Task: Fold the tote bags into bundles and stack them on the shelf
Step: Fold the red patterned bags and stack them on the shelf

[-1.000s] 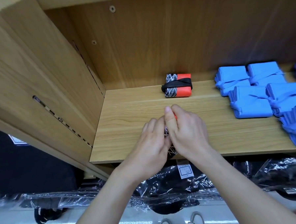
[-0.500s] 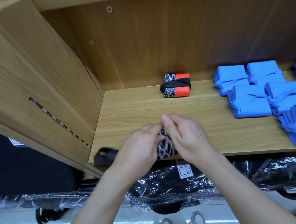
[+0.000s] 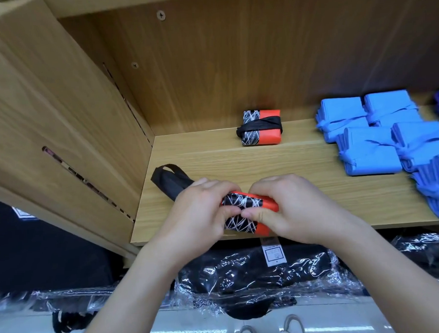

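Observation:
A folded tote bag point(image 3: 243, 213), black with white scribbles and an orange part, lies at the front edge of the wooden shelf point(image 3: 276, 163). My left hand point(image 3: 203, 213) grips its left end, and my right hand point(image 3: 292, 208) grips its right end, thumbs meeting on top. Its black strap point(image 3: 168, 179) loops out to the left on the shelf from under my left hand. A finished bundle point(image 3: 261, 127) of the same pattern, tied with its black strap, sits at the back of the shelf.
Several blue folded bundles point(image 3: 372, 148) are stacked on the shelf's right side. A wooden side panel point(image 3: 58, 124) closes the left. Below the shelf lie black items in clear plastic point(image 3: 257, 274), with a hanging tag point(image 3: 272, 251).
The hands spread apart on the bundle and lowered it onto the shelf's front edge; the orange part now shows and the black strap has swung out to the left onto the shelf.

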Tool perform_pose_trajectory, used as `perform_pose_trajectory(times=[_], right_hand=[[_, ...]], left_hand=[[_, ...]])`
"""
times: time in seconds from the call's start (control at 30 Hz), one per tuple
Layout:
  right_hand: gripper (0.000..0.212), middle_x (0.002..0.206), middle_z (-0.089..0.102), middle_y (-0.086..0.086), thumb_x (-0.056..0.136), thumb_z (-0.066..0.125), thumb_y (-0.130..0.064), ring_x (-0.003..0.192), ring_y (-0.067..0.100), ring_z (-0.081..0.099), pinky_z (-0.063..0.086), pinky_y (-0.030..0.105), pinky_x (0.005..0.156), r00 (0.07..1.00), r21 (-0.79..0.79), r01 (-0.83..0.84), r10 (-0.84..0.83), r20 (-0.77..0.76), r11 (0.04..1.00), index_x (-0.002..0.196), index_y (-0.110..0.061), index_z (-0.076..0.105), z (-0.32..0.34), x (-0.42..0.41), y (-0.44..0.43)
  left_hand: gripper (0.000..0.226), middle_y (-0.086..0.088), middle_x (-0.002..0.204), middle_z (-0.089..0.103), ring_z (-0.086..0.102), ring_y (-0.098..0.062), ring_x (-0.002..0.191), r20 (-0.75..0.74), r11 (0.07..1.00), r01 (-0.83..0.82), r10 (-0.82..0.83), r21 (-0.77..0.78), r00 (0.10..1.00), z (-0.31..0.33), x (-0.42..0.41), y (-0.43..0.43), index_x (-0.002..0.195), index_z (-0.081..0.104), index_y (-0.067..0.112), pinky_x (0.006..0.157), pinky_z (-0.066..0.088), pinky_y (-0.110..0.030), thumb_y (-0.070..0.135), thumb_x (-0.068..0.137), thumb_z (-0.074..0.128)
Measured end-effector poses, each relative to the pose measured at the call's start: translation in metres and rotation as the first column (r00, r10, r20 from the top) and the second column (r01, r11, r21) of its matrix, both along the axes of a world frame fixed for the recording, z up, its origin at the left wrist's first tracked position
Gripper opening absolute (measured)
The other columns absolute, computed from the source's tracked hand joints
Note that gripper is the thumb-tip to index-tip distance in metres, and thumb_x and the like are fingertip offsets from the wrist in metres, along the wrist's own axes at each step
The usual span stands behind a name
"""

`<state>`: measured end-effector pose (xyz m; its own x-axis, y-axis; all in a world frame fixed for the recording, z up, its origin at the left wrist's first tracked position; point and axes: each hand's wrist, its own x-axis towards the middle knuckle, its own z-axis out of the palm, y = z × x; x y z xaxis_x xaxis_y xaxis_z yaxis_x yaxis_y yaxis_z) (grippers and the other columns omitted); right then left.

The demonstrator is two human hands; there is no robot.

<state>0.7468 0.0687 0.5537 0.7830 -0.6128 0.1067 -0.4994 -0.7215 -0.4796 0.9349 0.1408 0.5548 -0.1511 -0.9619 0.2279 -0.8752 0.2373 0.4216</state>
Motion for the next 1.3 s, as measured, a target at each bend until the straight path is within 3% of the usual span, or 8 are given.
perform_pose_trajectory(times=[0.13, 0.37, 0.5, 0.6, 0.67, 0.8, 1.03, 1.3], right_hand=[[0.031, 0.093, 0.055, -0.010, 0.090, 0.057, -0.053, 0.089, 0.016, 0.054, 0.046, 0.039, 0.077, 0.984, 0.057, -0.031, 0.041, -0.171, 0.998, 0.096, -0.025, 0.045, 0.003, 0.007, 0.005], [0.021, 0.090, 0.057, -0.015, 0.087, 0.066, -0.043, 0.091, 0.017, 0.057, 0.047, 0.039, 0.076, 0.994, -0.041, 0.009, -0.014, -0.111, 0.999, 0.096, -0.028, 0.054, 0.018, -0.011, -0.009], [0.026, 0.083, 0.048, -0.016, 0.085, 0.069, -0.039, 0.085, 0.013, 0.050, 0.038, 0.034, 0.069, 0.994, -0.042, 0.046, -0.050, -0.102, 0.998, 0.087, -0.029, 0.045, 0.026, -0.021, -0.015], [0.031, 0.078, 0.044, -0.017, 0.085, 0.069, -0.040, 0.079, 0.014, 0.046, 0.030, 0.033, 0.064, 0.990, -0.063, 0.064, -0.071, -0.119, 0.996, 0.083, -0.030, 0.039, 0.030, -0.026, -0.018], [0.036, 0.075, 0.044, -0.016, 0.085, 0.068, -0.041, 0.076, 0.017, 0.046, 0.028, 0.034, 0.061, 0.983, -0.069, 0.087, -0.097, -0.155, 0.994, 0.079, -0.031, 0.034, 0.033, -0.029, -0.021], [0.036, 0.074, 0.044, -0.014, 0.088, 0.066, -0.040, 0.076, 0.019, 0.043, 0.033, 0.036, 0.063, 0.952, -0.020, 0.090, -0.092, -0.291, 0.996, 0.089, -0.033, 0.030, 0.032, -0.025, -0.023], [0.094, 0.086, 0.061, -0.010, 0.091, 0.066, -0.028, 0.078, 0.011, 0.054, 0.045, 0.039, 0.076, 0.966, 0.192, 0.046, 0.006, -0.259, 0.980, 0.133, -0.071, -0.006, 0.039, -0.005, -0.007], [0.103, 0.139, 0.048, -0.015, 0.094, 0.060, -0.026, 0.124, 0.014, 0.047, 0.039, 0.032, 0.097, 0.969, 0.034, -0.128, 0.133, -0.210, 0.991, 0.123, -0.076, -0.026, 0.052, 0.005, 0.011]], left_hand=[[0.029, 0.004, 0.085, 0.071, 0.059, -0.019, 0.076, 0.110, 0.995, 0.065, -0.057, -0.071, 0.992, -0.002, -0.012, 0.002, 0.107, 0.069, 0.016, 0.068, 0.051, -0.032, 0.027, 0.079, 0.070], [0.086, 0.002, 0.131, 0.055, 0.051, -0.021, 0.121, 0.305, 0.999, 0.030, -0.019, -0.032, 0.952, 0.006, 0.019, 0.016, 0.139, 0.038, 0.028, 0.107, 0.038, -0.048, 0.036, 0.067, 0.084], [0.058, 0.000, 0.098, 0.069, 0.065, -0.024, 0.092, 0.422, 0.989, 0.050, 0.012, -0.137, 0.907, 0.010, 0.047, 0.018, 0.110, 0.063, 0.016, 0.094, 0.043, -0.038, 0.021, 0.059, 0.089], [0.020, 0.011, 0.064, 0.062, 0.060, -0.013, 0.062, 0.251, 0.988, 0.132, -0.108, -0.080, 0.962, 0.015, 0.055, 0.024, 0.074, 0.067, 0.023, 0.071, 0.045, -0.027, 0.040, 0.070, 0.076], [0.044, 0.012, 0.050, 0.044, 0.042, -0.004, 0.049, -0.077, 0.990, 0.044, -0.034, 0.136, 0.996, 0.027, 0.054, 0.030, 0.055, 0.051, 0.022, 0.054, 0.035, -0.019, 0.059, 0.074, 0.067], [0.039, 0.008, 0.052, 0.053, 0.045, -0.008, 0.048, -0.763, 0.878, 0.402, -0.070, 0.259, 0.643, 0.053, 0.055, 0.035, 0.058, 0.060, 0.018, 0.052, 0.037, -0.013, 0.050, 0.074, 0.074], [0.038, -0.015, 0.110, 0.071, 0.071, -0.027, 0.091, -0.998, 0.839, 0.542, -0.062, -0.053, -0.002, 0.045, 0.045, 0.019, 0.119, 0.064, -0.001, 0.087, 0.056, -0.039, -0.003, 0.082, 0.056], [0.065, -0.002, 0.136, 0.059, 0.072, -0.015, 0.085, -0.999, 0.970, 0.240, 0.035, 0.028, -0.026, 0.044, 0.021, 0.004, 0.120, 0.068, 0.031, 0.068, 0.059, -0.023, 0.004, 0.062, 0.081]])
